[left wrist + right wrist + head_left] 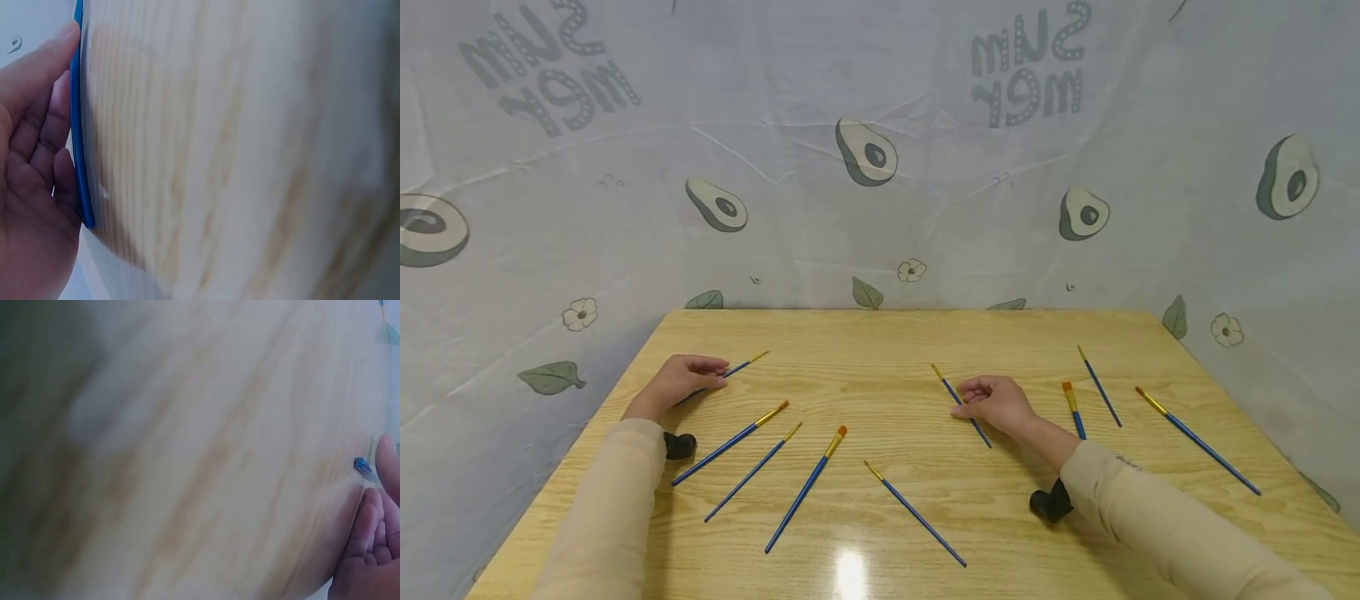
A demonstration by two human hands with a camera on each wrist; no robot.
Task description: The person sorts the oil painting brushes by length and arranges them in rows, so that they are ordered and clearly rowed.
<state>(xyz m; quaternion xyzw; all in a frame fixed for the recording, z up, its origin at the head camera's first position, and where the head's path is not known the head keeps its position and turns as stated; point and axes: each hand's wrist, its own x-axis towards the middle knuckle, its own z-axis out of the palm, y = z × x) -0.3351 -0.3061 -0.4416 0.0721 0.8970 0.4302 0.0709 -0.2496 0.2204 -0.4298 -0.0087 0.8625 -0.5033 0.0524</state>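
Note:
My left hand (676,387) is at a thin blue-handled paintbrush (745,364) on the far left of the table. Its thumb and fingers lie on either side of the handle, with part of the handle hidden. In the left wrist view, the thumb tip is against the blue handle (76,125). My right hand (996,403) reaches over another thin paintbrush (950,390) right of centre, its thumb overlapping the handle. The right wrist view shows a gap between thumb and fingers, and a blue handle end (360,464) beside them.
Left of centre lie a round-tipped brush (730,443), a thin brush (752,473) and a flat brush (808,496). Another thin brush (917,517) lies front centre. More brushes lie to the right: flat (1077,412), thin (1101,387), and large (1202,443). A printed curtain (880,233) hangs behind the wooden table (850,350).

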